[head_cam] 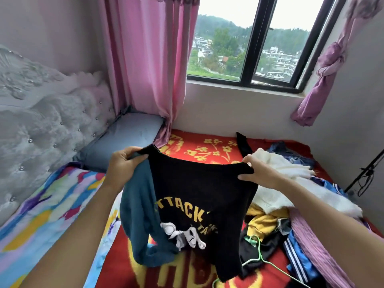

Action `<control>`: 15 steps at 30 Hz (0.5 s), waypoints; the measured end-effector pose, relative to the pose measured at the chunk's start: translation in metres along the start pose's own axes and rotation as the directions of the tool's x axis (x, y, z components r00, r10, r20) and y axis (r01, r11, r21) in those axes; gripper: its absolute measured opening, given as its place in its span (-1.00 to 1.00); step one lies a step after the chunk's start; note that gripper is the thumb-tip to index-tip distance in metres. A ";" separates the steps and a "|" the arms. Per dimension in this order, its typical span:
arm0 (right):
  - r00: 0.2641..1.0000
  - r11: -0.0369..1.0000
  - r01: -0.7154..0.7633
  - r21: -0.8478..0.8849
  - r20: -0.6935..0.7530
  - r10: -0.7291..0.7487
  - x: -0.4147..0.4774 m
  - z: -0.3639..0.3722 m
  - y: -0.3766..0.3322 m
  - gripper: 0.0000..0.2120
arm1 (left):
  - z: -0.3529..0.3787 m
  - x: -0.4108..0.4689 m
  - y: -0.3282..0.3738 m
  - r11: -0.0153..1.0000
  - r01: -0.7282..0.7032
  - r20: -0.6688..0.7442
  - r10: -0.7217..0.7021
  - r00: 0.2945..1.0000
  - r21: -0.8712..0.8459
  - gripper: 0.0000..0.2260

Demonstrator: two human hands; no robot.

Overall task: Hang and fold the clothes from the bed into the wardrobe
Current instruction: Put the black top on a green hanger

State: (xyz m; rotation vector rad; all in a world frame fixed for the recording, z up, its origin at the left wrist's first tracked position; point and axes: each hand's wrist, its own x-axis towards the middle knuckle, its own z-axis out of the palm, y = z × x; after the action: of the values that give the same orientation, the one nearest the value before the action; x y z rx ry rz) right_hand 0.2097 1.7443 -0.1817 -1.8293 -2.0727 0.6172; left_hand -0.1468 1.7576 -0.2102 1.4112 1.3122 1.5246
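I hold a black sweater (199, 192) with yellow lettering and a white print up over the bed. My left hand (122, 165) grips its upper left edge, where a teal sleeve (139, 215) hangs down. My right hand (259, 171) pinches the upper right edge. The sweater's lower part trails onto the red blanket (207, 150). A heap of clothes (291, 215) lies on the bed to the right: white knit, yellow, blue striped and pink pieces. A light green hanger (256, 257) lies among them.
A tufted grey headboard (41, 121) and a blue-grey pillow (128, 136) are on the left. A colourful quilt (41, 215) covers the left of the bed. Pink curtains (149, 65) flank the window (249, 42). A black stand (365, 173) leans at the right wall.
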 end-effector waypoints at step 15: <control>0.932 0.819 0.242 0.521 -0.358 -0.047 0.081 -0.017 -0.066 -0.74 | -0.081 0.030 0.103 0.840 -0.299 -0.160 0.407 0.899 0.452 -0.84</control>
State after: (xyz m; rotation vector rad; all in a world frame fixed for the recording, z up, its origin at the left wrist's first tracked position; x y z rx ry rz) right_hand 0.1498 1.8205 -0.1380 -1.3113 -1.5691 0.7219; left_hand -0.2155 1.7400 -0.0956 1.8652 1.6773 1.7832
